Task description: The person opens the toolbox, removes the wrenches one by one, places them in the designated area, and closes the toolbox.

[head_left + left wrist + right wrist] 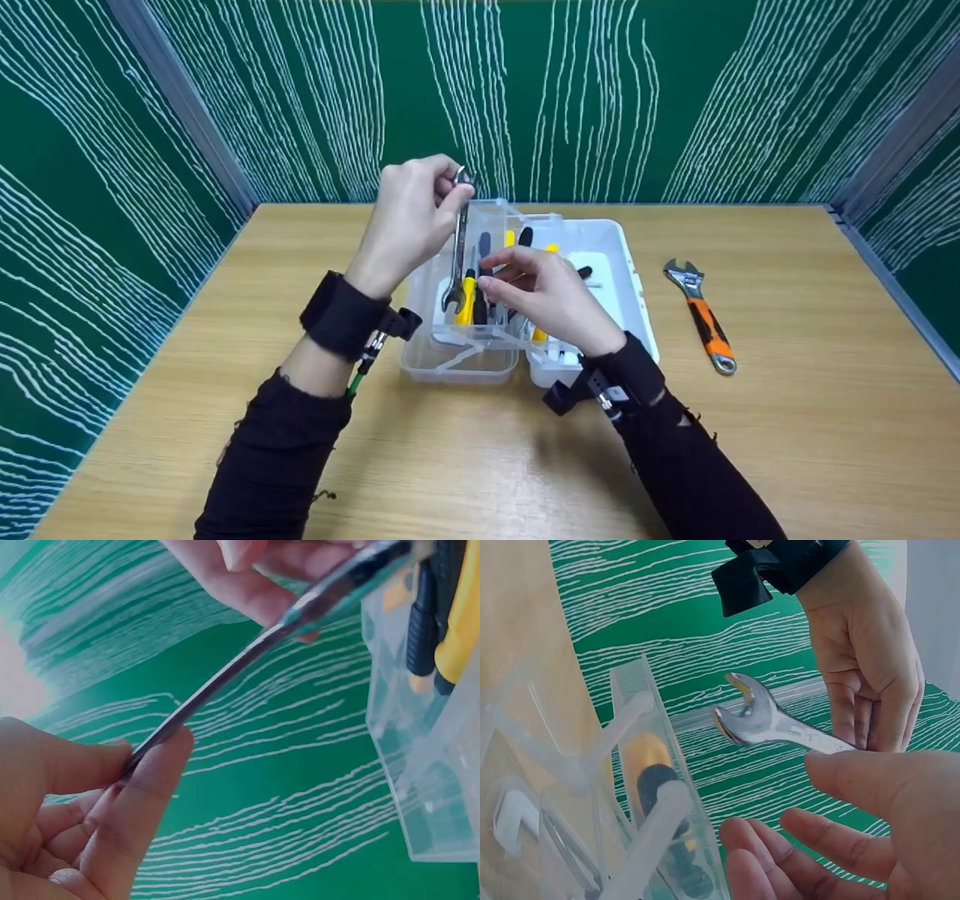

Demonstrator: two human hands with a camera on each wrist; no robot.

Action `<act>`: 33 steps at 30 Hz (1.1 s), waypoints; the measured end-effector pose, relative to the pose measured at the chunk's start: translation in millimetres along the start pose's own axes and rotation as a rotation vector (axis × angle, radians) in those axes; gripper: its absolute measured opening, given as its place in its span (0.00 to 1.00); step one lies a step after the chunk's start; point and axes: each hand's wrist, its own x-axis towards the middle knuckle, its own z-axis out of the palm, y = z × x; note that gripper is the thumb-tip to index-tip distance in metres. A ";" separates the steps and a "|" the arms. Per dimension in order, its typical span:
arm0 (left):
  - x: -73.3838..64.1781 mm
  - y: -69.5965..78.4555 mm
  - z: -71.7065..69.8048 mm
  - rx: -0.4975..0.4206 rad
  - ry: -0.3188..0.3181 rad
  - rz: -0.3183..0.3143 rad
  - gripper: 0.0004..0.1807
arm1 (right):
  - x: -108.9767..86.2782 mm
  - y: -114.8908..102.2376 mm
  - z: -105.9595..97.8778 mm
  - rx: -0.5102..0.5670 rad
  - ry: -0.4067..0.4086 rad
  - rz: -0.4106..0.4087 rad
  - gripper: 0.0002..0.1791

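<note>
My left hand pinches a silver open-ended wrench near its upper end. The wrench hangs steeply over a clear plastic tray, its lower open jaw facing down. Beside it, my right hand is held over the toolbox with thumb and fingers apart. In the right wrist view, the right thumb tip overlaps the wrench's shank. Screwdrivers with yellow and black handles, such as a yellow screwdriver, lie in the tray below.
A white toolbox stands unfolded on the wooden table, with several more tools inside. To its right lies an adjustable wrench with an orange and black handle. Green panels with white lines border the table.
</note>
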 end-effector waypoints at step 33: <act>-21.9 -26.0 45.1 -0.673 0.208 0.014 0.11 | -0.1 2.0 -6.2 0.015 0.035 -0.071 0.12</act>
